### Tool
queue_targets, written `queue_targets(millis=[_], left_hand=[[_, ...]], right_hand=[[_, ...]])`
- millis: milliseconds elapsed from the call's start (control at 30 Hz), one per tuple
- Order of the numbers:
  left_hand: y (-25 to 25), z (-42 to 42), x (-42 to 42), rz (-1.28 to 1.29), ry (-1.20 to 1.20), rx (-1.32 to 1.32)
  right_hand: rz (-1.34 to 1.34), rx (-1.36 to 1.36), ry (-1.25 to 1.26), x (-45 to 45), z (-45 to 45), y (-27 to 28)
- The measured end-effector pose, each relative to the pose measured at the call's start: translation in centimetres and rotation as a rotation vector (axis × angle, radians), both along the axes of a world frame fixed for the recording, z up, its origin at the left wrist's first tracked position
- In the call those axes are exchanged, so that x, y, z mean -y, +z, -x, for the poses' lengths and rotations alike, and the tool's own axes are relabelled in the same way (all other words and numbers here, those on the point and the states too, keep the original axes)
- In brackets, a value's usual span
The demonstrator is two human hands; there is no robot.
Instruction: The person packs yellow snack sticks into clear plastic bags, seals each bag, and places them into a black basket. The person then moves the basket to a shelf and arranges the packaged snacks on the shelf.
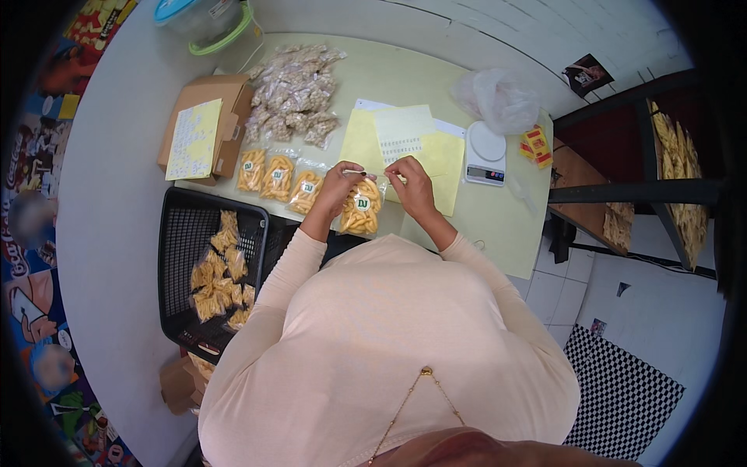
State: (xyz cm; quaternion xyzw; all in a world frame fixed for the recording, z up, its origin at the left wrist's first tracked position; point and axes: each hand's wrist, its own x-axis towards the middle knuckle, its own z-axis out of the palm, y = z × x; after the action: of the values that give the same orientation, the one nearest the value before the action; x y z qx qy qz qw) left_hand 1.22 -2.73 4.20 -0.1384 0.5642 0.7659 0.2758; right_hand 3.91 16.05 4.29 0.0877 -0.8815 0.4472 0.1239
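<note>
My left hand (340, 185) grips the top edge of a clear plastic bag of yellow stick snacks (360, 215), which has a round label on its front and hangs upright at the table's near edge. At the bag's upper right corner is my right hand (410, 182), its thumb and fingertips pinched together; whether they hold the bag's edge or something small is too small to tell. Left of my left hand, three similar labelled snack bags (276, 177) lie in a row on the table. Yellow paper sheets (440, 169) and a sheet with rows of small marks (402, 125) lie beyond my hands.
Bags of pale snacks (297, 93) are heaped at the back left, beside a cardboard box (233, 96). A black plastic crate (175, 257) holding small snack bags stands at the left. A digital kitchen scale (485, 154), a clear plastic bag (502, 99) and yellow-red packets (536, 146) lie right.
</note>
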Motion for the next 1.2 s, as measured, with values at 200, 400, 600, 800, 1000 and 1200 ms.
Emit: queue_targets(millis=[200, 400, 600, 800, 1000, 1200], left_hand=[[0.8, 0.4, -0.5, -0.028, 0.001, 0.022], [0.2, 0.6, -0.6, -0.035, 0.01, 0.066], [0.2, 0.7, -0.6, -0.087, 0.028, 0.096], [-0.3, 1.0, -0.5, -0.113, 0.059, 0.109], [0.3, 0.7, -1.1, -0.083, 0.068, 0.086], [-0.1, 0.6, -1.1, -0.042, 0.013, 0.017]], right_hand=[[-0.266, -0.237, 0.125, -0.3, 0.0, 0.8], [-0.317, -0.255, 0.176, -0.7, 0.2, 0.6], [-0.331, -0.26, 0.221, -1.4, 0.2, 0.4], [-0.221, -0.184, 0.182, -0.9, -0.2, 1.4], [0.104, 0.095, 0.023, -0.7, 0.2, -0.3], [0.219, 0.312, -0.008, -1.2, 0.8, -1.1]])
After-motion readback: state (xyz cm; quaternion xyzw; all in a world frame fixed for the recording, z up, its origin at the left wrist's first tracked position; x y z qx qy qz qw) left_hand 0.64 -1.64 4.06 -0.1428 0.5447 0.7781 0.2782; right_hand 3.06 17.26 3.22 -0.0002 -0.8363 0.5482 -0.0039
